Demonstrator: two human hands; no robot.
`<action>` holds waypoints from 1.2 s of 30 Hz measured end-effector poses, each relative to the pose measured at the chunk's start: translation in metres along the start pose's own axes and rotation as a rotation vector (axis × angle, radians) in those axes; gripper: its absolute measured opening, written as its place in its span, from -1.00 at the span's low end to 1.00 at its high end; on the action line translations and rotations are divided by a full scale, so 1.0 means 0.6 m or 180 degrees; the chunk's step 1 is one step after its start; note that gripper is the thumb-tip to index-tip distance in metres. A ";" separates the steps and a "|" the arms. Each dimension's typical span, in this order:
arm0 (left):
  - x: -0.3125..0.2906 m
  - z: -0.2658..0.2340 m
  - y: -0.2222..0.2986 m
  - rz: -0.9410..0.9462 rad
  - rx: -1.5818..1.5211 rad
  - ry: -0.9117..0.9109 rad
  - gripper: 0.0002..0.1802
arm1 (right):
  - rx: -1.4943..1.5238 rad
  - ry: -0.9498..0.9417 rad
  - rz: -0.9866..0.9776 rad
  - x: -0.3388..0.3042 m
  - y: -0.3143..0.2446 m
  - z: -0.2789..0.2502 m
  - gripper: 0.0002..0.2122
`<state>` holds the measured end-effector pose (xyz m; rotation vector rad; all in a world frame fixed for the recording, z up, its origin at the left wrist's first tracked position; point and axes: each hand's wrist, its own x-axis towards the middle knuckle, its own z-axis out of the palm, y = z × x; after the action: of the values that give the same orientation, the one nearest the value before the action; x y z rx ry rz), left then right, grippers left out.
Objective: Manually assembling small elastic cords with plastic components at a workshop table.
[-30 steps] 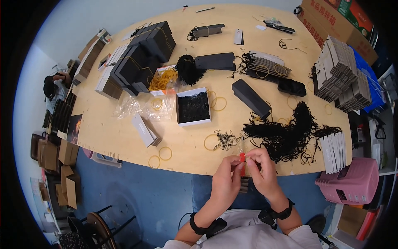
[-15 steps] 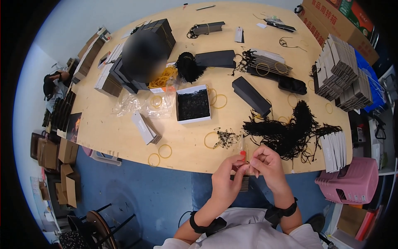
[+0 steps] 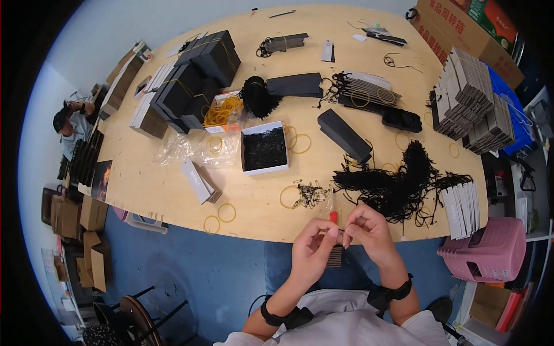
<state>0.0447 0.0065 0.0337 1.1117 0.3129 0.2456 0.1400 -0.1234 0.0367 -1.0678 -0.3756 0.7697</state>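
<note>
Just over the near table edge, my left hand [image 3: 311,249] and my right hand [image 3: 369,232] face each other. Each pinches with thumb and fingertips at a thin dark piece between them, too small to name. A red-handled tool [image 3: 333,217] with a clear shaft lies on the table just beyond my left fingertips. Below my hands a stack of grey-brown card tags [image 3: 334,257] shows in part. Loose small metal safety pins [image 3: 311,195] lie ahead of my left hand. A tangled heap of black cords [image 3: 398,181] spreads ahead of my right hand.
A white box of black pins [image 3: 265,149] stands mid-table, near an orange box of yellow rubber bands [image 3: 224,111]. Black card stacks [image 3: 213,57] rise behind. Tag stacks [image 3: 466,95] and fanned white tags [image 3: 460,212] line the right. A person [image 3: 72,124] is at far left.
My fingertips have moved slightly apart, with the thin dark piece now showing between them. The view has shifted a little. At far left, the person's head and arm have moved.
</note>
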 end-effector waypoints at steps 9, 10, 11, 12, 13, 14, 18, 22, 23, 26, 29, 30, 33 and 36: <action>-0.002 0.025 -0.010 0.0557 0.0097 0.0330 -0.93 | 0.0106 0.0109 -0.0101 0.000 -0.002 0.002 -0.90; 0.000 0.024 -0.009 0.0558 0.0090 0.0317 -0.93 | -0.0165 0.0168 -0.0199 0.003 -0.006 0.003 -0.89; 0.004 0.020 -0.006 0.0716 0.0366 0.0516 -0.94 | -0.0437 0.0227 -0.0297 0.005 -0.011 0.001 -0.89; 0.009 0.013 -0.003 0.0872 0.0638 0.0721 -0.95 | -0.0449 0.0233 -0.0301 0.006 -0.017 -0.010 -0.89; 0.012 0.006 0.010 0.0817 0.0639 0.0923 -0.96 | -0.0854 0.0316 -0.0488 0.004 -0.027 -0.032 -0.89; 0.023 -0.007 0.010 0.0994 0.0500 0.1075 -0.97 | -0.1270 0.0421 -0.0687 -0.002 -0.042 -0.055 -0.89; 0.044 -0.046 0.041 0.1146 0.0733 0.1469 -0.95 | -0.0726 0.0555 -0.0982 -0.031 -0.086 -0.126 -0.91; 0.048 -0.062 0.040 0.1274 0.0847 0.1623 -0.97 | -0.0392 0.0183 -0.1388 -0.037 -0.094 -0.136 -0.93; 0.048 -0.064 0.039 0.1279 0.0839 0.1622 -0.97 | 0.0005 0.0272 -0.1261 -0.040 -0.097 -0.125 -0.91; 0.045 -0.061 0.037 0.1362 0.0840 0.1735 -0.98 | 0.0271 0.0512 -0.1236 -0.036 -0.105 -0.092 -0.89; 0.024 -0.048 0.038 0.1291 0.0800 0.1757 -0.97 | -0.0569 0.0787 -0.1258 -0.035 -0.112 -0.067 -0.90; 0.011 -0.046 0.033 0.1428 0.1147 0.1370 -0.96 | -0.1299 0.0926 -0.1174 -0.036 -0.111 -0.058 -0.92; -0.017 -0.017 0.038 0.1598 0.1958 0.0037 -0.92 | -0.2676 0.1316 -0.1356 -0.028 -0.106 -0.015 -0.95; -0.052 0.019 0.046 0.0714 0.1266 -0.0720 -0.89 | -0.4060 0.1191 -0.2064 -0.017 -0.104 0.011 -0.90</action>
<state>0.0190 -0.0023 0.0670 1.5566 0.0322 0.2594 0.1525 -0.1429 0.0962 -2.0650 -0.8730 -0.3788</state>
